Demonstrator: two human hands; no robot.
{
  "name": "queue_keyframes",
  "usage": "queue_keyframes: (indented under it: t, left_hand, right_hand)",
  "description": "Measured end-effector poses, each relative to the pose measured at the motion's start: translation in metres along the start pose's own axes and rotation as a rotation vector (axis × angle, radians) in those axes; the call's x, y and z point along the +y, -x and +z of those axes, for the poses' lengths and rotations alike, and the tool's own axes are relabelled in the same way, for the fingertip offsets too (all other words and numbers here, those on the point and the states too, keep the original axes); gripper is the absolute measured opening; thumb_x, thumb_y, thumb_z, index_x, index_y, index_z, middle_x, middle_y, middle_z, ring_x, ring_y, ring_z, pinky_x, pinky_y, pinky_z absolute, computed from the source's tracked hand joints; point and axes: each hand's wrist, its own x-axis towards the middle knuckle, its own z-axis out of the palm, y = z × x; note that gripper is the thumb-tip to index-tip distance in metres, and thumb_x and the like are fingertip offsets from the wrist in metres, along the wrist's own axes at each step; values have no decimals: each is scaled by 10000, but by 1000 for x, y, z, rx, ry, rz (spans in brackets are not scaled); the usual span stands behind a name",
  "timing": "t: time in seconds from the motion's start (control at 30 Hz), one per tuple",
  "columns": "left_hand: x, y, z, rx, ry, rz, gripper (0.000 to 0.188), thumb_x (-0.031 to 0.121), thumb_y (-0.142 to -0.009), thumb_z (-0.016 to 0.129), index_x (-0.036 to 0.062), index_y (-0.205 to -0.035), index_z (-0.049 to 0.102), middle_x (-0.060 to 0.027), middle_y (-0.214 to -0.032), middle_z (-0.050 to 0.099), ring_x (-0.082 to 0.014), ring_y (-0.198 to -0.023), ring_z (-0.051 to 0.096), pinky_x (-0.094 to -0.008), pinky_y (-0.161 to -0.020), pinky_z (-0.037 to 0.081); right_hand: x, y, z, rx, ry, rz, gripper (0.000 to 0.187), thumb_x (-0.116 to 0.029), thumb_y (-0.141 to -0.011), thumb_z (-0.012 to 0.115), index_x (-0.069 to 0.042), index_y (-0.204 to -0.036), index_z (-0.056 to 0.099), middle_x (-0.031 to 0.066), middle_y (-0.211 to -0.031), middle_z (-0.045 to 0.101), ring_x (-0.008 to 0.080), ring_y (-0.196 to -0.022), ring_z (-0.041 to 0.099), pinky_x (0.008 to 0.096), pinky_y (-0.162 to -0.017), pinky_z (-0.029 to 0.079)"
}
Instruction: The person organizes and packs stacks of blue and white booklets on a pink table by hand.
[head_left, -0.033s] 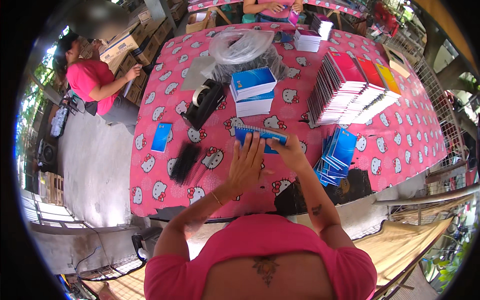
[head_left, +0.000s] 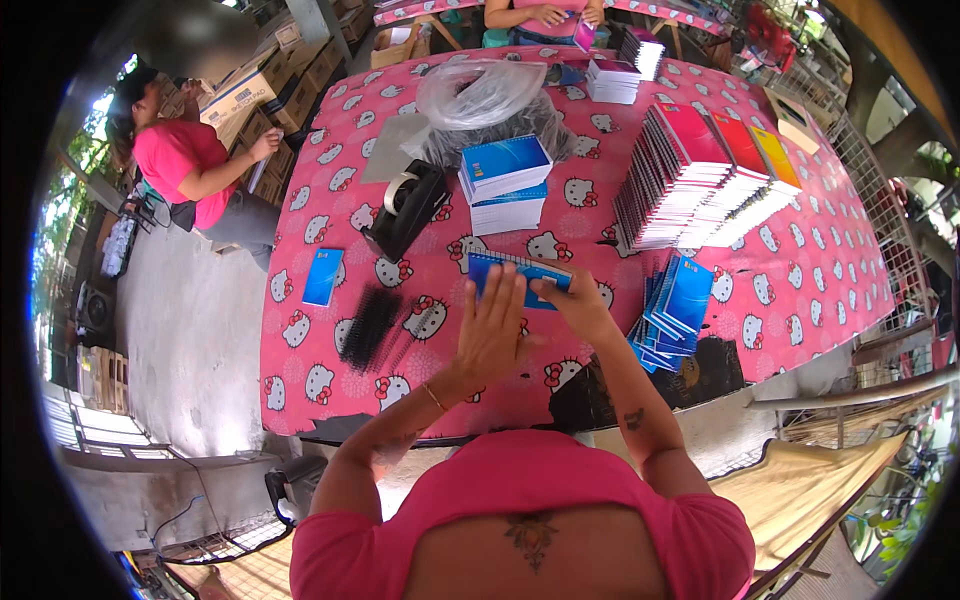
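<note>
A small blue spiral notebook [head_left: 545, 274] lies crosswise before me, its row of wire coils along the far edge. Flat across its cover rests my left hand [head_left: 492, 322], fingers stretched out. My right hand [head_left: 582, 305] grips the notebook's right end, thumb on top; its other fingers are mostly hidden. Beyond the notebook stands a stack of blue-covered pads [head_left: 505, 185]. Left of my left hand are a pile of black binding coils [head_left: 370, 325] and a single blue cover or notebook [head_left: 322, 276]. A fanned pile of blue notebooks [head_left: 680, 310] sits right of my right forearm.
A black tape dispenser [head_left: 408, 208] and a bundle of clear plastic [head_left: 485, 95] stand farther back. Tall stacks of spiral notebooks [head_left: 690, 180] rise at the right. One person [head_left: 195, 165] stands at the left near cardboard boxes [head_left: 245, 95]; another [head_left: 545, 20] works across the pink-covered table [head_left: 800, 285].
</note>
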Motion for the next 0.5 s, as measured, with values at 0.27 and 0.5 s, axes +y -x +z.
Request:
queue_keyframes:
  t: [0.27,0.5]
  left_hand:
    - [-78,-51,21,-170,10,-10,449,292,-903,651,107,-1301,553,-105,-1215,615,-291,-1167,579,-638,-1104,271]
    - [-88,-48,51,-298,128,-98,252,182,-872,657,104,-1102,591,-104,-983,634,-320,-977,632,-502,-938,444]
  right_hand:
    - [82,-62,-39,-58,147,317,393,-231,-888,702,-37,-1224,648,7,-938,661,112,-855,599,253,-738,485]
    - [95,-77,-49,-256,214,310,424,-262,-870,714,-73,-1244,647,19,-1016,648,112,-870,589,255,-671,481]
